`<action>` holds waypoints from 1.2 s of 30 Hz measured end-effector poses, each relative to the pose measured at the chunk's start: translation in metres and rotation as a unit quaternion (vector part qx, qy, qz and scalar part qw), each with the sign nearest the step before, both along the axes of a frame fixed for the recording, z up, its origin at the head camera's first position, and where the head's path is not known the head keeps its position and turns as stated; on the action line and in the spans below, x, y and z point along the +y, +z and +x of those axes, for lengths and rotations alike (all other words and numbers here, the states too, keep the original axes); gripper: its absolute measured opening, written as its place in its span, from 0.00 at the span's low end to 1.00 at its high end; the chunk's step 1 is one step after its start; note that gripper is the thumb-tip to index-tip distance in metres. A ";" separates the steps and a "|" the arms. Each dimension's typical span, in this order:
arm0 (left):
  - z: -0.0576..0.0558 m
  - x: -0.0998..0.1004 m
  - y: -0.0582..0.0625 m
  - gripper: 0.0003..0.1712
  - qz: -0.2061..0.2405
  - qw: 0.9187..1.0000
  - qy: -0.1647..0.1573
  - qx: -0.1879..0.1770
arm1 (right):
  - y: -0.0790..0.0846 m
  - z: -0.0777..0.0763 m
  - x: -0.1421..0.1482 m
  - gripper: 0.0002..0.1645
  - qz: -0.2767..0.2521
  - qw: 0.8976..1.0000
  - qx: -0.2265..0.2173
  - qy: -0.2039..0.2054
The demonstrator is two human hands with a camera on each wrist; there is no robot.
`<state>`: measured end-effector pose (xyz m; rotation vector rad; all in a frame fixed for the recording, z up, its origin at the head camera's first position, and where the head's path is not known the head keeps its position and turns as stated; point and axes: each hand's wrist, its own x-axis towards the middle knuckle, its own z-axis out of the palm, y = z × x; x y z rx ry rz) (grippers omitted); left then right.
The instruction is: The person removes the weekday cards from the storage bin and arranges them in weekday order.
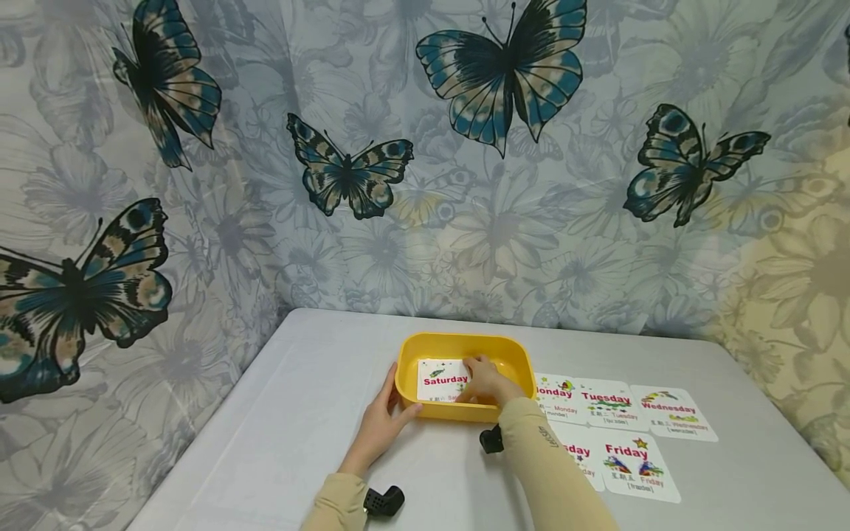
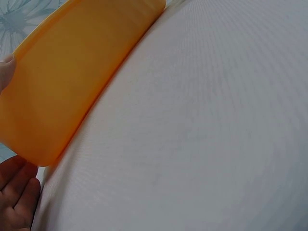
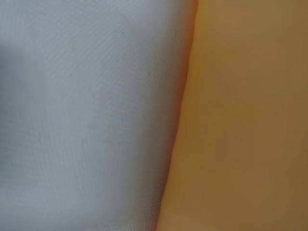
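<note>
A yellow plastic basin [image 1: 465,413] stands on the white table. My left hand [image 1: 381,426] holds its left front corner, the thumb at the front rim and the fingers along the left side. The left wrist view shows the basin's outer wall [image 2: 62,72], with the fingers [image 2: 21,192] near its lower corner. Inside the basin lies a white flashcard reading "Saturday" [image 1: 438,377]. My right hand [image 1: 487,380] reaches into the basin and grips the card's right part between fingers and thumb; the hand hides that end. In the right wrist view only basin wall [image 3: 240,115] and tablecloth appear.
To the basin's right, cards lie in two rows: Monday [image 1: 558,394], Tuesday [image 1: 606,404] and Wednesday [image 1: 674,413] behind, Friday [image 1: 637,464] in front beside a card [image 1: 581,457] partly covered by the right sleeve. Butterfly-patterned cloth [image 1: 505,221] hangs behind the table.
</note>
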<state>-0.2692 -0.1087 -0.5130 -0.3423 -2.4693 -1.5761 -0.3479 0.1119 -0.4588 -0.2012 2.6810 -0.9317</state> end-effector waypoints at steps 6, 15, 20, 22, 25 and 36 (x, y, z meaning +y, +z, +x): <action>0.000 0.000 -0.001 0.53 0.002 1.000 0.000 0.002 | -0.001 0.000 0.000 0.51 -0.002 1.000 0.003 -0.010; 0.001 0.001 0.001 0.53 0.003 1.000 -0.003 0.002 | 0.001 0.002 -0.001 0.47 -0.002 1.000 0.017 -0.014; 0.001 0.001 0.000 0.53 0.005 1.000 -0.004 0.003 | 0.003 0.006 -0.003 0.45 -0.009 0.999 0.025 -0.021; 0.000 0.000 0.000 0.53 0.004 1.000 -0.004 0.002 | 0.005 0.007 -0.003 0.46 -0.022 0.999 0.026 -0.025; -0.001 0.000 -0.001 0.53 0.004 1.000 -0.006 0.003 | 0.008 0.008 -0.003 0.47 -0.049 0.998 0.018 -0.035; 0.001 0.000 0.000 0.54 0.006 1.000 -0.005 0.004 | 0.013 0.007 -0.002 0.43 -0.073 0.995 0.023 -0.069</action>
